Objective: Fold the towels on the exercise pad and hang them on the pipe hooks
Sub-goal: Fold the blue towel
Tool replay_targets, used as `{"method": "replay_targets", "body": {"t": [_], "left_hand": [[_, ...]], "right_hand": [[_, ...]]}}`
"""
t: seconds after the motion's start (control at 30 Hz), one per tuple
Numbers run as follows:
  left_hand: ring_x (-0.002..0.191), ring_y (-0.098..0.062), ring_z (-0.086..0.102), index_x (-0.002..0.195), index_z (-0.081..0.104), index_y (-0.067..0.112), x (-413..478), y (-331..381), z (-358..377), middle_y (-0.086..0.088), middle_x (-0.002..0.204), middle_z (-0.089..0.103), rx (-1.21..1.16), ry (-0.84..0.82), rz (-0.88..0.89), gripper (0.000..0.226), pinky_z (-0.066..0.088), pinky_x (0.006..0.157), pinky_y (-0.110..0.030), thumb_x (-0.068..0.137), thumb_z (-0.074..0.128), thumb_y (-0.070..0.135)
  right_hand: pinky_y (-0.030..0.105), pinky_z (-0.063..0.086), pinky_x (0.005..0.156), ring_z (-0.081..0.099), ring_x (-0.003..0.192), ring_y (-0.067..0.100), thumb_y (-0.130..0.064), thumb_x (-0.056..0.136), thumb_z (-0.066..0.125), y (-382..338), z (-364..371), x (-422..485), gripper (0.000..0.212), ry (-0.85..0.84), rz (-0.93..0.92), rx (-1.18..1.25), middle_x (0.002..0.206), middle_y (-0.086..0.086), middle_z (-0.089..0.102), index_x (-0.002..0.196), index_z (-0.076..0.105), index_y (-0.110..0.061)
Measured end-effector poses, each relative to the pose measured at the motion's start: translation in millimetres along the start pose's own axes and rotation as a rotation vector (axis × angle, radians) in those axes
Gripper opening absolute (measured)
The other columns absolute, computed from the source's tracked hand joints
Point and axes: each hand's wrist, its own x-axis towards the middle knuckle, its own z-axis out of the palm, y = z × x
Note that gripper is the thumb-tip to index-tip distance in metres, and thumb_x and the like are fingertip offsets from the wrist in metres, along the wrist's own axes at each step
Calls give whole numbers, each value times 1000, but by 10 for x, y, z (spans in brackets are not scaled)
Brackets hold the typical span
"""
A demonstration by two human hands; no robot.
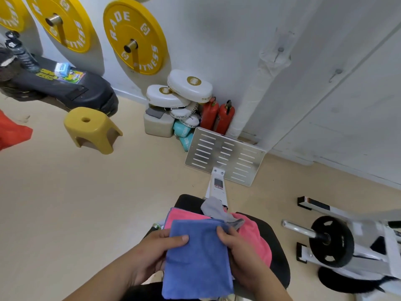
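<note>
left hand (161, 248), right hand (235, 246) pinch soft blue towel (198, 261), folded rectangle.

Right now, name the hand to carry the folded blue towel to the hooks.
Probably right: left hand and right hand both grip the folded blue towel, but the metal hooks lie rightward.

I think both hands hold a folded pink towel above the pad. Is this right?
Not quite: in the head view the left hand and right hand hold a folded blue towel above the pad. The pink towel lies under it.
</note>
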Motion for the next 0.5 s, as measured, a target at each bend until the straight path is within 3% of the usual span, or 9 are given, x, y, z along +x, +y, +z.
{"method": "replay_targets", "body": {"t": [0.13, 0.23, 0.3, 0.4, 0.5], "left_hand": [[87, -22, 74, 102, 79, 14, 57, -94, -139, -10, 103, 79, 44, 226, -15, 27, 58, 77, -37, 76, 76, 13], [72, -21, 64, 100, 75, 13, 121, -2, -200, -4, 82, 73, 152, 339, 26, 36, 55, 72, -36, 66, 65, 16], [68, -23, 63, 101, 76, 19, 227, 59, -263, -5, 79, 72, 159, 405, 95, 35, 54, 67, -35, 69, 63, 13], [83, -24, 75, 112, 71, 27, 429, 41, -327, -3, 93, 77, 203, 492, 175, 36, 62, 69, -37, 82, 67, 7], [92, -13, 70, 124, 63, 28, 693, -127, -434, 6, 108, 72, 545, 564, 222, 38, 57, 74, -24, 88, 72, 22]], "right_hand": [[54, 57, 97, 70, 111, 19, -52, 95, 62, 272, 71, 251, 31, 208, 18, -369, 123, -4, 71, 119, 64, -33], [38, 61, 83, 70, 96, 11, -43, 103, 53, 290, 191, 341, 21, 235, -34, -464, 106, -8, 72, 112, 65, -27], [32, 57, 74, 67, 84, 9, -32, 103, 55, 242, 222, 437, 14, 248, -124, -500, 95, -7, 71, 106, 66, -26], [40, 60, 88, 71, 96, 17, -22, 93, 64, 251, 184, 620, 23, 293, -117, -578, 106, -3, 73, 116, 62, -26], [46, 58, 93, 69, 103, 24, -21, 91, 65, 373, 121, 750, 30, 347, -122, -641, 108, 1, 71, 120, 60, -25]]}}
